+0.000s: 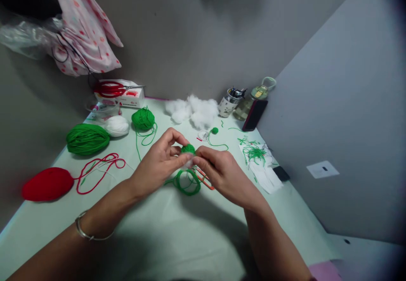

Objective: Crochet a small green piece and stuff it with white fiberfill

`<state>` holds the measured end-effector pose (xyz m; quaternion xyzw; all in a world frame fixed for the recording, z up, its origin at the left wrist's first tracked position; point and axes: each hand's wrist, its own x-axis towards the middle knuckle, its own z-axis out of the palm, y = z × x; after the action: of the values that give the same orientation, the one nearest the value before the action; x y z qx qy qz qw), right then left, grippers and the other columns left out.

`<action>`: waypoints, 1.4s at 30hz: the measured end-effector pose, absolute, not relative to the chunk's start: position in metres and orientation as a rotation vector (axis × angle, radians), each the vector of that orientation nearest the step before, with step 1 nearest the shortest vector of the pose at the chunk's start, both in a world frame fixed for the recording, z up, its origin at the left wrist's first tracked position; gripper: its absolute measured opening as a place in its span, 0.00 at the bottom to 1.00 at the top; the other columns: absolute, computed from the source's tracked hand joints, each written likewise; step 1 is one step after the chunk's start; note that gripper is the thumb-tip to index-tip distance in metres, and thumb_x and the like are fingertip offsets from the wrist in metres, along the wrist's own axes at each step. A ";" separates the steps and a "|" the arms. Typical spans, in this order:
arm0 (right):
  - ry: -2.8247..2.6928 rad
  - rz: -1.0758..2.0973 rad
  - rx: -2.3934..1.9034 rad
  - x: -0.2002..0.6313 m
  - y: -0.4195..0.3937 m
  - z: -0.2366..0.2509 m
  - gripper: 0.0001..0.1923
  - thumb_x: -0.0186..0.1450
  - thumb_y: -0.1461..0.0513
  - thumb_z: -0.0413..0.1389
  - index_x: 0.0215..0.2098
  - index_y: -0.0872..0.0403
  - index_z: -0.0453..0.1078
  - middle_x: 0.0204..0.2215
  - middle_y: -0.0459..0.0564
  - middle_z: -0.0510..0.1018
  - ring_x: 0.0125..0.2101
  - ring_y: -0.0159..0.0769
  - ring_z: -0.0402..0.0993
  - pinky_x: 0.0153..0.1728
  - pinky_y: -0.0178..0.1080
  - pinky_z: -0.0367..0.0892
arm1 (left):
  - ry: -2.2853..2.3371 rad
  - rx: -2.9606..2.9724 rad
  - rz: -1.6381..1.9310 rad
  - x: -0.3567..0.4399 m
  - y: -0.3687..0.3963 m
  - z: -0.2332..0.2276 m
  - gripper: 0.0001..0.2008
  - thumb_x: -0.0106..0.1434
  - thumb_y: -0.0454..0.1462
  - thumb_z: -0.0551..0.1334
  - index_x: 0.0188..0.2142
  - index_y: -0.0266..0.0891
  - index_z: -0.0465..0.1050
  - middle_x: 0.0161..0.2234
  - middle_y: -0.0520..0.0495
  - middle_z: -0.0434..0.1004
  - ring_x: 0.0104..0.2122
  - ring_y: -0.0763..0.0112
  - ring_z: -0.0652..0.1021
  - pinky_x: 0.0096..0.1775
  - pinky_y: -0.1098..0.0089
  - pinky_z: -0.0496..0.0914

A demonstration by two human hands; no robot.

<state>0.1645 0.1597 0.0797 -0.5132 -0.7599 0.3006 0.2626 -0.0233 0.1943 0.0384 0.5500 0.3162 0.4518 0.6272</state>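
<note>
Pale green table [177, 238] fills the frame's middle, yarn balls at centre left. Left hand [158, 165] and right hand [218, 169] pinch a small green yarn piece [188, 148] at centre, fingertips clamped together; it looks soft, light, best gripped at its sides.

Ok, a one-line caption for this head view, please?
Both hands, left hand and right hand, pinch a small green yarn piece over a pale table among yarn balls.
</note>
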 end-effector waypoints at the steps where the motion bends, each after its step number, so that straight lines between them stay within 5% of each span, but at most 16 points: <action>1: -2.076 0.792 -1.388 0.162 0.158 0.079 0.15 0.76 0.60 0.51 0.30 0.52 0.66 0.21 0.38 0.63 0.23 0.28 0.56 0.28 0.34 0.54 | 0.759 1.258 1.087 -0.020 0.193 0.038 0.11 0.63 0.35 0.69 0.40 0.43 0.68 0.35 0.54 0.73 0.30 0.74 0.79 0.31 0.72 0.73; 8: -2.138 0.526 -1.329 0.141 0.151 0.061 0.13 0.75 0.63 0.50 0.31 0.52 0.66 0.22 0.41 0.68 0.22 0.29 0.59 0.28 0.34 0.54 | 0.968 1.252 1.253 -0.008 0.189 0.035 0.10 0.59 0.33 0.66 0.34 0.43 0.64 0.26 0.59 0.69 0.19 0.77 0.71 0.22 0.73 0.66; 21: -1.872 0.650 -1.386 0.156 0.160 0.073 0.16 0.72 0.60 0.56 0.25 0.53 0.68 0.18 0.38 0.63 0.21 0.26 0.55 0.26 0.33 0.52 | 0.649 1.264 0.998 -0.029 0.193 0.045 0.11 0.67 0.39 0.68 0.43 0.42 0.66 0.35 0.53 0.81 0.36 0.71 0.82 0.39 0.70 0.75; 27: -1.997 0.755 -1.310 0.152 0.149 0.077 0.14 0.77 0.60 0.49 0.33 0.52 0.69 0.22 0.39 0.68 0.22 0.27 0.59 0.27 0.33 0.55 | 0.756 1.263 1.092 -0.017 0.190 0.042 0.11 0.63 0.36 0.67 0.37 0.43 0.64 0.23 0.58 0.75 0.24 0.74 0.78 0.30 0.72 0.74; 33: -2.090 0.614 -1.342 0.138 0.150 0.055 0.12 0.76 0.63 0.49 0.34 0.53 0.70 0.23 0.41 0.72 0.21 0.28 0.61 0.26 0.34 0.55 | 0.923 1.212 1.223 -0.010 0.197 0.029 0.10 0.53 0.31 0.65 0.31 0.42 0.64 0.22 0.61 0.69 0.18 0.78 0.71 0.22 0.75 0.66; 39: -2.012 0.206 -1.218 0.150 0.164 0.061 0.11 0.72 0.62 0.59 0.30 0.53 0.74 0.39 0.53 0.81 0.41 0.40 0.75 0.42 0.41 0.66 | 0.836 1.064 1.159 -0.015 0.202 0.021 0.07 0.60 0.32 0.62 0.32 0.43 0.64 0.22 0.59 0.72 0.18 0.75 0.74 0.23 0.74 0.65; 42: -1.884 0.635 -0.959 0.155 0.165 0.068 0.12 0.70 0.64 0.60 0.27 0.52 0.71 0.43 0.51 0.82 0.45 0.38 0.78 0.49 0.44 0.71 | 0.774 1.042 1.127 -0.014 0.196 0.024 0.07 0.62 0.32 0.63 0.31 0.42 0.65 0.25 0.58 0.73 0.19 0.76 0.73 0.23 0.74 0.65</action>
<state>0.1546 0.1646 0.0681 -0.3880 -0.7620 0.2569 0.4505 -0.0138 0.1960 0.0236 0.4592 0.3409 0.4967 0.6528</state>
